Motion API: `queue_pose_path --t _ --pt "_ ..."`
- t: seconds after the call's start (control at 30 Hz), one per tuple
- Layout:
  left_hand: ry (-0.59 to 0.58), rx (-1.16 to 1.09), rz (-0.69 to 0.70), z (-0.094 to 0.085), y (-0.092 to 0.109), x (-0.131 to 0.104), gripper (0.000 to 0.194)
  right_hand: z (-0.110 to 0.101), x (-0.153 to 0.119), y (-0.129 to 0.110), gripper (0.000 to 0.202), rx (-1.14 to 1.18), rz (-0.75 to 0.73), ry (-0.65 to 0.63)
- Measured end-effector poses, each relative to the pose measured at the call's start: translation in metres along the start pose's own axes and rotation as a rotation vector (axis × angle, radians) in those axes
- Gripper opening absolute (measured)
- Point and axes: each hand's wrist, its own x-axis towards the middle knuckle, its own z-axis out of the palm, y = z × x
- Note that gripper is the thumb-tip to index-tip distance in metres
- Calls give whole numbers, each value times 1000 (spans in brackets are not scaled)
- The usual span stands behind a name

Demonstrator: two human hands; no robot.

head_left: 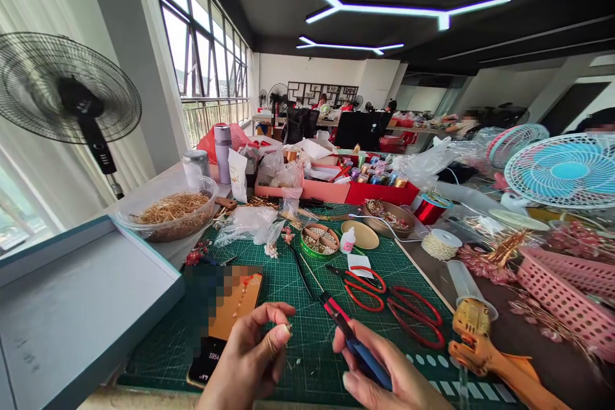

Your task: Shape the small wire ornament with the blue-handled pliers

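My left hand [262, 349] is closed in a pinch above the green cutting mat [168, 359], with a tiny piece at its fingertips that is too small to name. My right hand [384, 365] is wrapped round a pair of pliers [368, 359] with blue and red handles, their tip pointing up and left. Beyond the pliers lie two pairs of red-handled scissors [368, 288]. A phone [206, 359] with an orange picture on it rests left of my left hand. A round divided tray of beads [319, 240] stands farther back beside a small white bottle [347, 240].
An open pale box [91, 307] fills the left side. A plastic bowl of golden stems [168, 205] sits behind it. An orange glue gun [485, 352] and a pink basket [567, 295] are on the right. Red boxes with spools [375, 195] stand at the back.
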Motion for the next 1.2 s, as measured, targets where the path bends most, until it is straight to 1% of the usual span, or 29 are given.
queue_pose_path --t 0.07,0.1,0.17,0.23,0.33,0.47,0.57,0.67,0.8,0.9,0.97,1.03,1.1,1.17,1.2 --pt "-3 -37 -45 1 3 1 34 8 10 0 23 -35 -73 76" --pt "-8 -49 -57 2 5 2 34 13 15 -1 17 -63 -109 94" --pt "-21 -55 -67 2 8 3 34 26 25 -3 10 -79 -142 144" --pt "-26 -31 -72 3 11 3 35 38 32 -4 9 -47 -140 186" --pt "-15 16 -76 3 16 4 37 53 38 -3 15 26 -102 214" --pt "-16 39 -84 1 18 6 39 63 40 -3 23 181 -31 190" --pt "-11 59 -88 0 18 7 38 65 41 -4 16 315 -47 134" --pt "-3 99 -85 1 17 9 37 66 42 -4 13 403 -40 113" --pt "41 272 -34 -1 13 14 40 67 41 -9 20 587 26 73" --pt "76 473 76 -6 10 15 39 67 40 -15 30 758 109 48" --pt "156 606 191 -10 7 12 36 67 41 -16 37 861 161 49" --pt "253 731 395 -15 4 6 28 67 42 -17 43 955 201 57" --pt "316 833 658 -18 1 0 15 68 44 -16 47 1036 237 63" --pt "306 945 882 -21 -1 -5 6 69 46 -15 48 1096 261 70" --pt "293 1002 956 -21 -2 -6 7 70 47 -15 48 1119 269 74"
